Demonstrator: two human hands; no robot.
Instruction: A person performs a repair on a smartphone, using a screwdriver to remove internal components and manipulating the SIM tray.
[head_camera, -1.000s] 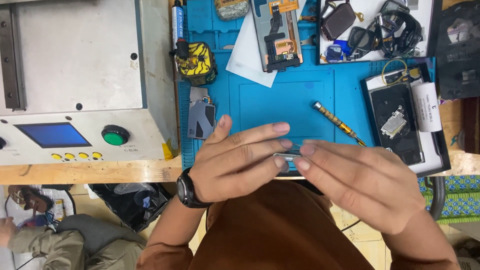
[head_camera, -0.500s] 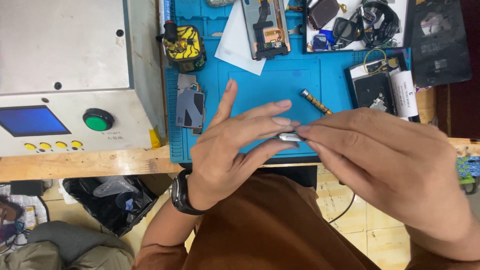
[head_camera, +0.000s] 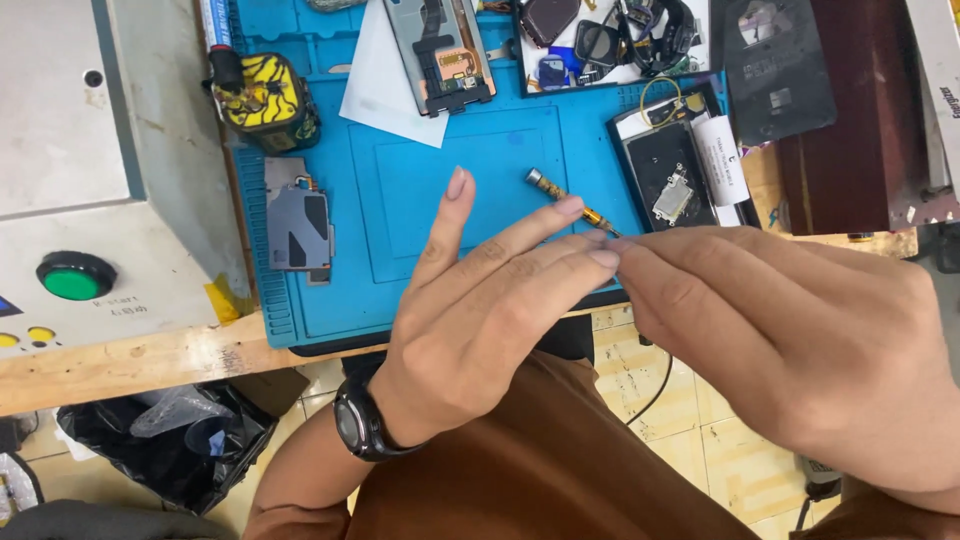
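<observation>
The left hand (head_camera: 480, 320) and right hand (head_camera: 790, 330) meet fingertip to fingertip above the front edge of the blue mat (head_camera: 400, 260). Their fingers are nearly straight and pressed together; whether anything small is pinched between them I cannot tell. Just beyond the fingertips, at 12 o'clock, a slim brass-tipped screwdriver (head_camera: 560, 195) lies on the mat. Fine work like this probably goes best with both wrists steadied low over the table (head_camera: 130, 365), so nothing small drops to the floor.

At 1 o'clock an opened phone body (head_camera: 665, 180) lies beside a white rolled label (head_camera: 722, 160). At 11 o'clock sits a yellow-and-black patterned case (head_camera: 265, 100), with a grey shield plate (head_camera: 298, 220) below it. At 9 o'clock a grey machine (head_camera: 110, 150) carries a green button (head_camera: 72, 277).
</observation>
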